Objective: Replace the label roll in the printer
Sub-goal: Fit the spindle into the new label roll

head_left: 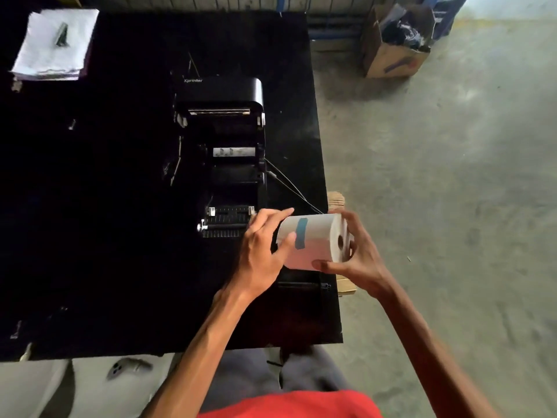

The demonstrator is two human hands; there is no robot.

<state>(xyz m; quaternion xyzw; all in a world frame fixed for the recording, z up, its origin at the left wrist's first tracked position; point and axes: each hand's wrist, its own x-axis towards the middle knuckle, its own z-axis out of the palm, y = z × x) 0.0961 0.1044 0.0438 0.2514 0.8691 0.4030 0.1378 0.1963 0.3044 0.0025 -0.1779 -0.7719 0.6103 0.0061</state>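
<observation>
A black label printer [229, 152] stands open on the black table [105, 206], its lid tipped back and its roll bay bare. In front of it, near the table's right edge, I hold a white label roll [316, 236] sealed with a strip of blue tape [300, 233]. My left hand [265, 251] grips the roll's left end, thumb near the tape. My right hand [358, 254] cups the right end, where the dark core hole faces me.
A stack of white paper [55, 45] with a dark clip lies at the table's far left corner. Thin cables [289, 182] run from the printer to the right edge. An open cardboard box [394, 40] sits on the concrete floor at right.
</observation>
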